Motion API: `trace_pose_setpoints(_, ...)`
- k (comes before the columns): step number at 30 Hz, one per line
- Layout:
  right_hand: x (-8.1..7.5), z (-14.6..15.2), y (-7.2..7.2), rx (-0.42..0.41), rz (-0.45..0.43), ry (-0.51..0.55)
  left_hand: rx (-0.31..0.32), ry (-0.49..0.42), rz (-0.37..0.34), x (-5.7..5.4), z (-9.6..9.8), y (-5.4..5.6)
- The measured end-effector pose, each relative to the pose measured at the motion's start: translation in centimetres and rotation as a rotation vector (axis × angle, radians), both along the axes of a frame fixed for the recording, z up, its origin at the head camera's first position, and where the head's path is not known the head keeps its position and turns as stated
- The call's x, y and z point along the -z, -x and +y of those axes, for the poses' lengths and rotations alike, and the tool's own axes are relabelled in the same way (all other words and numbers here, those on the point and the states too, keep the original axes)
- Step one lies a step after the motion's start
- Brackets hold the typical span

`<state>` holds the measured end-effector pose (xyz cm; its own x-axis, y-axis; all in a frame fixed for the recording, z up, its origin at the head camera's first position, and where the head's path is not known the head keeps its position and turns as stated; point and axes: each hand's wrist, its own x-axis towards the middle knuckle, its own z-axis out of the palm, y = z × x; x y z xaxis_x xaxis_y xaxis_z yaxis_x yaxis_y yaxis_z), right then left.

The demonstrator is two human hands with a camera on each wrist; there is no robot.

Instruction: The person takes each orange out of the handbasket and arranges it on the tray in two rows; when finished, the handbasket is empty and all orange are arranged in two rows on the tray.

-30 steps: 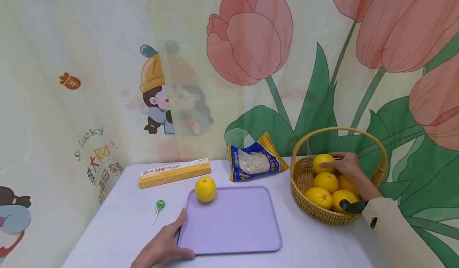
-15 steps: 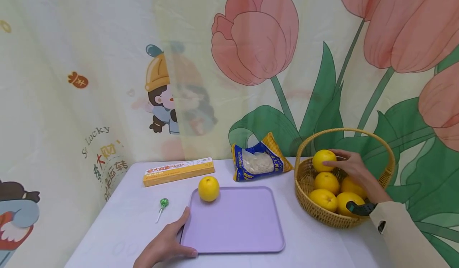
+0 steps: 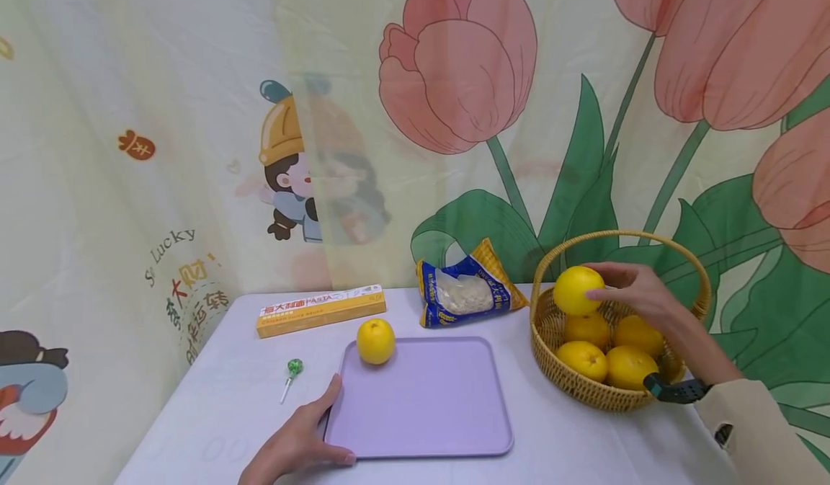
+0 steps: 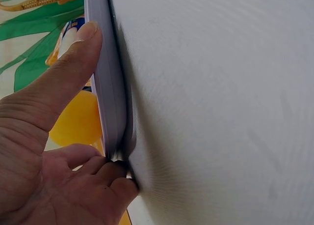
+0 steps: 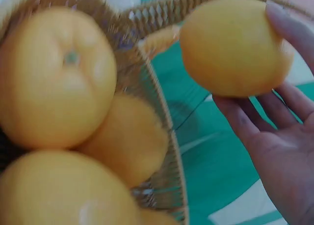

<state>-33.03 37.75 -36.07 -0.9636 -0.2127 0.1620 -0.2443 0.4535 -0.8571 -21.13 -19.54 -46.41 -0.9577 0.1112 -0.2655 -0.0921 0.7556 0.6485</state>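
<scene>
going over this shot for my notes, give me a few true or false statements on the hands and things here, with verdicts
1. The right hand holds a yellow fruit. True.
2. The left hand holds the green lollipop. False: it grips the edge of the purple tray.
3. Another yellow fruit sits at the tray's far left corner. True.
4. The pasta box is in the basket. False: it lies on the white table.
5. The basket is empty. False: several yellow fruits are in it.
</scene>
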Motion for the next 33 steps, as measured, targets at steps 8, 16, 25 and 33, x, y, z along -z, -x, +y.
trace_pose_setpoints(8,-1.9,-4.0,-1.2,-0.419,0.073,0.161,0.000,-0.001,-0.002,0.0,0.0,0.0)
trace_pose_setpoints(16,-1.3,-10.7,-0.7,-0.561,0.031,0.200,-0.011,0.007,-0.005,0.0,0.0,0.0)
trace_pose_setpoints(25,1.9,-17.7,1.2,-0.629,-0.030,0.208,-0.008,0.006,-0.006,0.0,0.0,0.2)
trace_pose_setpoints(33,6.4,-21.3,2.8,-0.533,-0.093,0.176,-0.020,0.010,-0.012,0.0,0.1,-0.2)
